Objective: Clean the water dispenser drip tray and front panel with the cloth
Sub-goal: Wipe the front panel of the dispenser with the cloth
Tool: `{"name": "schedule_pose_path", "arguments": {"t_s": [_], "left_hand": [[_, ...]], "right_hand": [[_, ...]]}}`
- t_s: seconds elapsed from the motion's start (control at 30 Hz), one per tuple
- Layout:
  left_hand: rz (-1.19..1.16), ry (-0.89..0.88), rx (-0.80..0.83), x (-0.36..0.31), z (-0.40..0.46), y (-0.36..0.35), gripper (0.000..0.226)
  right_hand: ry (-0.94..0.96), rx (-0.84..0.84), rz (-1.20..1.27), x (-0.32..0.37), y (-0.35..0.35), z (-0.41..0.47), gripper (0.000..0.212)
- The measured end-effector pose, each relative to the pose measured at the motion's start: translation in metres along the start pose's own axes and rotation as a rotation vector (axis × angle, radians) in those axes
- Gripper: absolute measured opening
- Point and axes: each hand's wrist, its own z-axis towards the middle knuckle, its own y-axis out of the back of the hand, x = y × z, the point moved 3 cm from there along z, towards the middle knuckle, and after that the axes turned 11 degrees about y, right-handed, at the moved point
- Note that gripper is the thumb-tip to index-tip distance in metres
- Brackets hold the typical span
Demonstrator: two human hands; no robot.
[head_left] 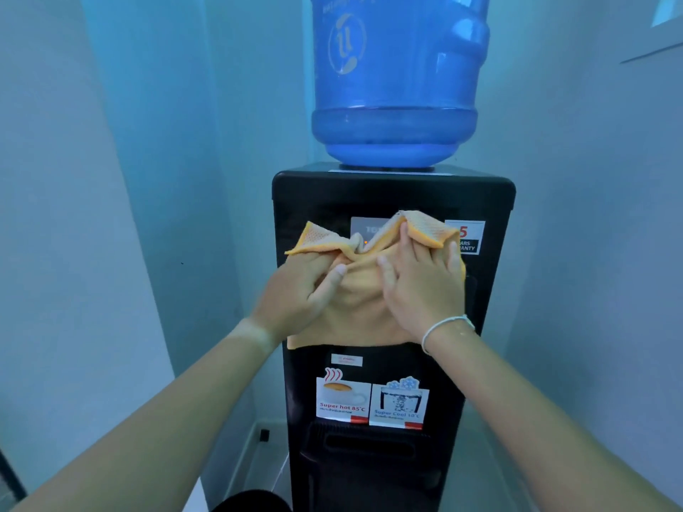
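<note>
Cloth, orange and bunched, hangs against the front panel of the black water dispenser, covering its middle. Above you, a big blue bottle sits upside down on the dispenser's top. The cloth hides part of a grey badge and the edge of a warranty sticker; below it, the hot sticker and cool sticker show, then the drip tray. Pale walls close in on both sides. Your left hand pinches a fold of cloth between thumb and curled fingers. Your right hand, wearing a thin bracelet at the wrist, presses flat, fingers spread over the cloth.
</note>
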Motion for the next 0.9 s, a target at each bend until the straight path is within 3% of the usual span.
{"name": "schedule_pose_path", "arguments": {"t_s": [0.07,0.13,0.4,0.53,0.63,0.77,0.9], "left_hand": [[0.056,-0.029,0.012,-0.013,0.003,-0.001,0.034],[0.077,-0.007,-0.002,-0.021,0.004,-0.001,0.042],[-0.040,0.276,-0.167,0.008,-0.010,0.014,0.049],[-0.193,0.338,-0.134,0.025,-0.025,0.007,0.035],[-0.311,0.386,-0.147,0.032,-0.039,-0.011,0.039],[-0.399,0.401,-0.098,0.035,-0.059,-0.032,0.026],[-0.354,0.374,-0.018,0.058,-0.075,-0.057,0.046]], "right_hand": [[-0.081,0.023,0.001,-0.018,0.003,-0.010,0.063],[-0.111,0.034,-0.005,-0.023,0.007,-0.015,0.063],[0.004,-0.054,0.019,0.019,0.001,-0.008,0.051],[0.132,-0.062,0.069,0.052,-0.006,-0.001,0.048],[0.169,-0.103,0.048,0.058,-0.019,-0.002,0.048],[0.182,-0.277,-0.048,0.054,-0.034,-0.018,0.055],[0.249,-0.321,-0.113,0.048,-0.056,-0.037,0.059]]}}
